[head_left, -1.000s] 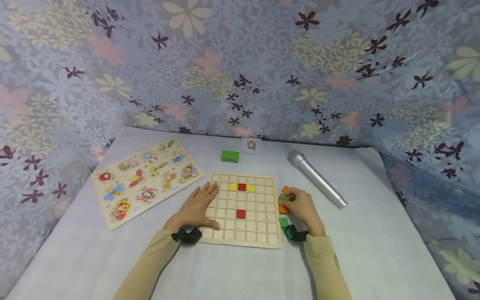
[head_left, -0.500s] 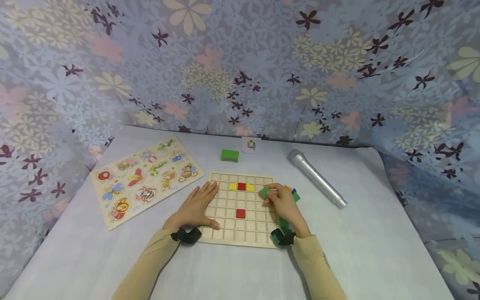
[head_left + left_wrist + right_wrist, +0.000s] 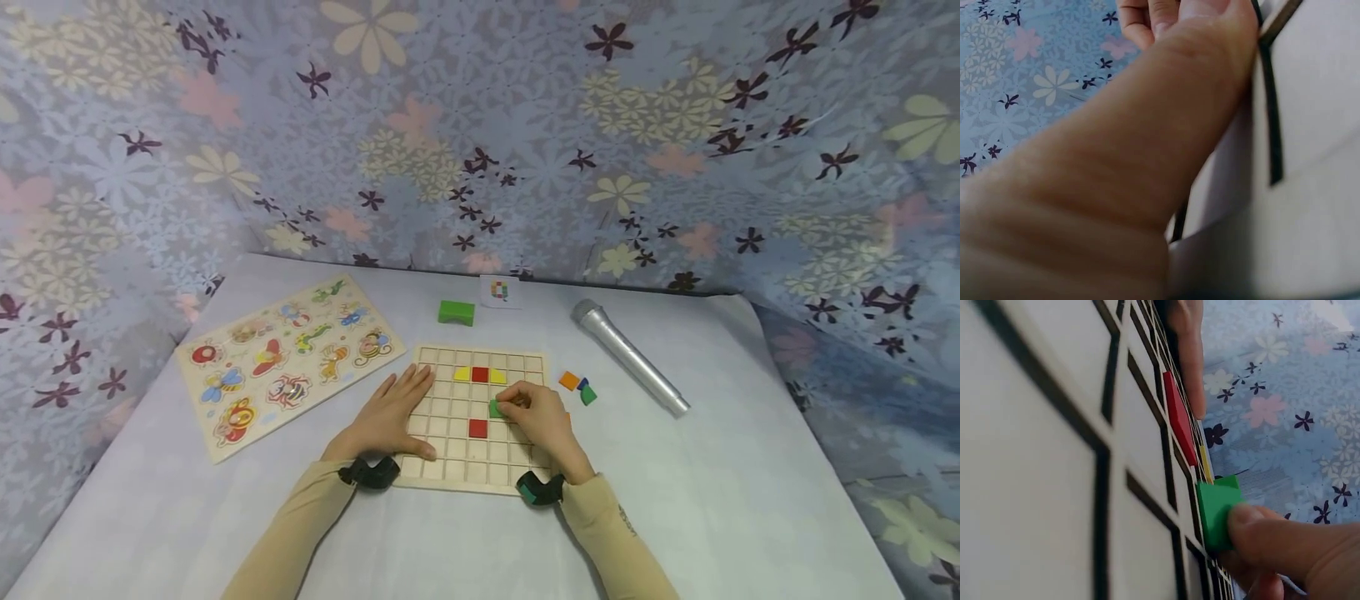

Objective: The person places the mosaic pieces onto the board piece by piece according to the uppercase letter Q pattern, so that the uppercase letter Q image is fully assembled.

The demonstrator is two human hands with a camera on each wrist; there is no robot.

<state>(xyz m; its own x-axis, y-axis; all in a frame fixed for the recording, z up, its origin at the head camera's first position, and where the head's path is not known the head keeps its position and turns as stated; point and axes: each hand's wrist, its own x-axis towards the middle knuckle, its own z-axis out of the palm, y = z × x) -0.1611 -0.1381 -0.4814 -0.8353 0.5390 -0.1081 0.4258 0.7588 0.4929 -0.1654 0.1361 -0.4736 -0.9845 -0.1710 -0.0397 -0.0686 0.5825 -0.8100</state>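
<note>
A wooden grid board (image 3: 457, 472) lies in the middle of the table. My left hand (image 3: 390, 417) rests flat on its left side, fingers spread. Over the right half of the board, my right hand (image 3: 538, 418) pinches a green square tile (image 3: 1217, 509) between thumb and fingers, close over the cells. Set in the grid are a red tile (image 3: 480, 375) with a yellow piece (image 3: 462, 374) on its left and another yellow piece (image 3: 497, 377) on its right. Lower down sits a second red tile (image 3: 477, 428), seen also in the right wrist view.
Right of the board lie an orange tile (image 3: 568, 381), a green piece (image 3: 588, 395) and a small blue one. A silver microphone (image 3: 630, 358) lies beyond them. Behind the board are a green arch block (image 3: 456, 313) and a pattern card (image 3: 500, 292). An insect puzzle board (image 3: 292, 362) lies left.
My right hand has picked up the green tile from beside the board and carried it left over the grid. The left hand has stayed on the board.
</note>
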